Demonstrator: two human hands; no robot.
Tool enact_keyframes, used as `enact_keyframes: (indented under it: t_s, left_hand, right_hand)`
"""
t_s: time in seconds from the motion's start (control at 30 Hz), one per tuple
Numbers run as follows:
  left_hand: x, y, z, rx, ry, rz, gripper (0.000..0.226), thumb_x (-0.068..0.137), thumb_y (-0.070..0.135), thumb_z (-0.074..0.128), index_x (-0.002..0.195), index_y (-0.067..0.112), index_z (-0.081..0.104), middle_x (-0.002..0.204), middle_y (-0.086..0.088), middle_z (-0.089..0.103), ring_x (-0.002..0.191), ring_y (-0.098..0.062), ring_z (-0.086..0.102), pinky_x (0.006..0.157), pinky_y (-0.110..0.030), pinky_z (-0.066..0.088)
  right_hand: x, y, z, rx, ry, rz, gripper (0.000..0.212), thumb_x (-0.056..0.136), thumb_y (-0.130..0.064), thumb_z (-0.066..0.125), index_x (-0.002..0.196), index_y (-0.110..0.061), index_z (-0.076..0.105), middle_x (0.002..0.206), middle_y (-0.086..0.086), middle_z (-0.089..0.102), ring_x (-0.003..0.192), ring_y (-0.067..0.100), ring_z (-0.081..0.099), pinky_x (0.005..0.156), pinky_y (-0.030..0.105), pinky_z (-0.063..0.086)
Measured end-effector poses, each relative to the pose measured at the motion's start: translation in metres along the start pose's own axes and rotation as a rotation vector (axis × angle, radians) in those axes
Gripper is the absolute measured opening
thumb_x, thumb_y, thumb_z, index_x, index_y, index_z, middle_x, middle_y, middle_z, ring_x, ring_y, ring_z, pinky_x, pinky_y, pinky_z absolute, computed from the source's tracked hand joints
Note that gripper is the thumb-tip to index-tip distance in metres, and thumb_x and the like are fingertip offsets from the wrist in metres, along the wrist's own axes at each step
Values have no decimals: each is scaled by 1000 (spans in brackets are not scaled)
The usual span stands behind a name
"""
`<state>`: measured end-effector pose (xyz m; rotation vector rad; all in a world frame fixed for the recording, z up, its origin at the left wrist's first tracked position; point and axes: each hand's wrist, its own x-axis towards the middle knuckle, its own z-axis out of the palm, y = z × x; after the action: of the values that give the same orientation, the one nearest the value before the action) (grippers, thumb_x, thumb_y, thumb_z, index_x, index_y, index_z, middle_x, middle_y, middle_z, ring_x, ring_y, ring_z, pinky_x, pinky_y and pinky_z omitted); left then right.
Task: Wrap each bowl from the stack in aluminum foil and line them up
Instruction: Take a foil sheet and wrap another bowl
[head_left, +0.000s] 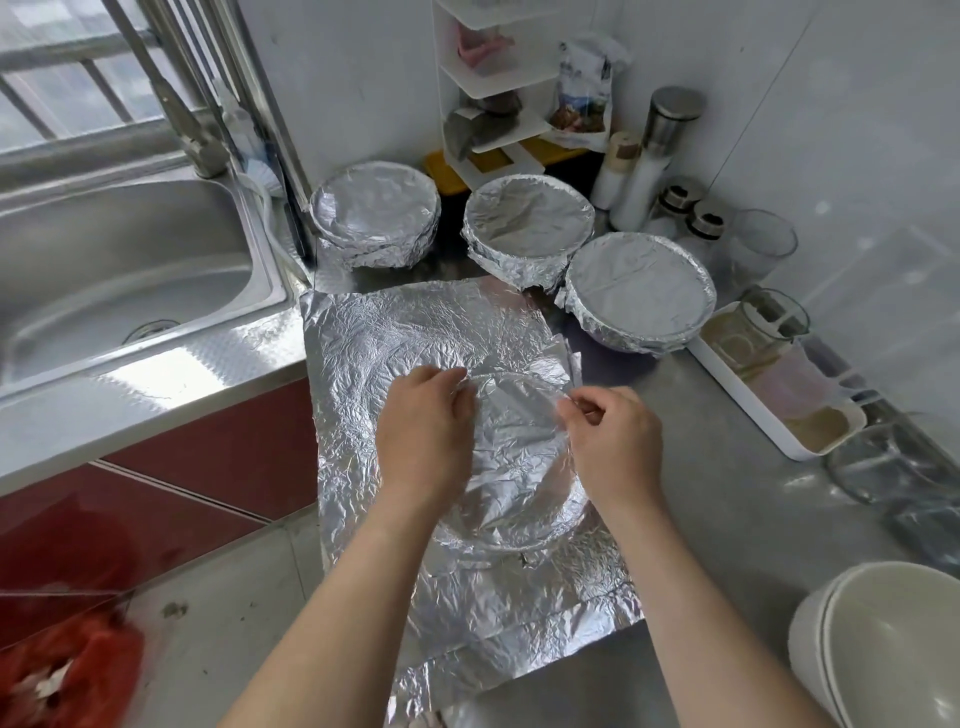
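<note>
Crinkled foil (415, 322) underlies a round clear bowl (514, 467), its rim pinched by left hand (423, 436) and right hand (615, 441) fingers.

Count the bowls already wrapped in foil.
3, along the back: the left bowl near the sink, the middle bowl before the white rack, the right bowl beside the white tray. A fourth bowl on the foil sheet is not yet wrapped.

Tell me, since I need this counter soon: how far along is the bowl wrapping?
Done: three foil-wrapped bowls stand in a row at the back. In hand: the left hand and right hand pinch the rim of a fourth bowl on the foil sheet, whose edges lie flat, not yet folded. Left: the stack of white bowls, unwrapped.
</note>
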<state>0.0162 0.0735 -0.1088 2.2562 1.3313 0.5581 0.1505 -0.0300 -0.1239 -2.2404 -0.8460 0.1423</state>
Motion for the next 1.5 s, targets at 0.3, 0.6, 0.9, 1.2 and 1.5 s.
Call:
enact_keyframes:
  t_s: [0.3, 0.6, 0.9, 1.2, 1.5]
  left_hand:
    - [38, 0, 3, -7, -144, 133, 20, 94, 27, 63, 106, 18, 76, 88, 4, 56, 77, -13, 47, 68, -25, 32]
    - [45, -2, 0, 26, -166, 239, 17, 94, 23, 59, 97, 17, 75, 89, 1, 60, 79, -15, 48, 66, -28, 35]
    - [44, 1, 13, 17, -198, 311, 18, 92, 21, 59, 89, 13, 75, 85, -4, 64, 80, -24, 58, 69, -36, 46]
    - [24, -13, -4, -96, -1, -129, 19, 97, 25, 58, 98, 14, 74, 91, -1, 68, 77, -15, 53, 71, -28, 34]
    - [2, -18, -20, -68, -39, -352, 23, 95, 26, 55, 116, 17, 59, 97, -3, 65, 80, -18, 57, 70, -30, 36]
  right_hand:
    - [9, -13, 5, -135, -80, 64, 10, 92, -17, 63, 89, -11, 71, 90, 7, 64, 85, 25, 58, 77, 35, 45]
    - [25, -29, 1, -196, -135, -128, 19, 89, -24, 65, 105, -16, 71, 103, 4, 62, 97, 22, 54, 84, 34, 45]
    - [38, -33, 18, -255, -253, -275, 8, 89, -16, 66, 87, -9, 70, 93, 7, 66, 93, 27, 56, 79, 33, 37]
    - [33, -18, -8, -135, -164, -127, 18, 89, -24, 64, 104, -16, 70, 99, 5, 65, 94, 24, 59, 81, 36, 49]
    - [15, -16, -7, -51, -79, 70, 17, 91, -25, 61, 92, -14, 74, 87, 2, 72, 83, 22, 63, 72, 33, 50]
